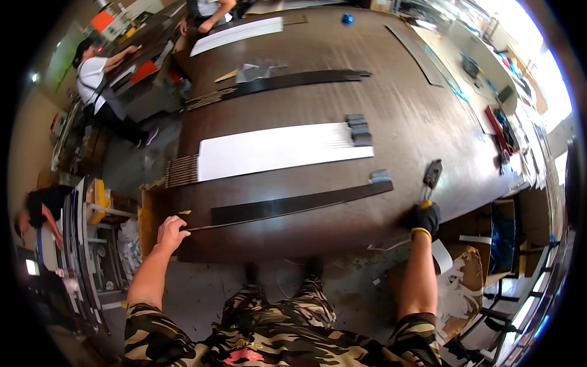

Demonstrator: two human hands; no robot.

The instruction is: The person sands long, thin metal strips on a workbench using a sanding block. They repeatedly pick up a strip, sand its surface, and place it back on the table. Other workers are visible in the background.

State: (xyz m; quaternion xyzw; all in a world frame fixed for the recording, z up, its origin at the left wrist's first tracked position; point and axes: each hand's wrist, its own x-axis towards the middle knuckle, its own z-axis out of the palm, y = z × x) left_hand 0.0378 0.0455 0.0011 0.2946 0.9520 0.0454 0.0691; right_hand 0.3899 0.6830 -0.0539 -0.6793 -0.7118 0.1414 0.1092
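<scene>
My bare left hand is at the near left edge of the table, fingers pinched on the end of a thin strip. That strip runs right along the near edge of a long black flat strip, which has a small grey piece at its right end. My right hand, in a black glove with a yellow cuff, is closed round the handles of a plier-like hand tool. The tool's dark head points away from me over the tabletop. Its exact kind is unclear.
On the brown table lie a white-topped stack of strips, black strips and white strips. An open box of scraps stands at lower right, a shelf rack at left. Co-workers are beyond.
</scene>
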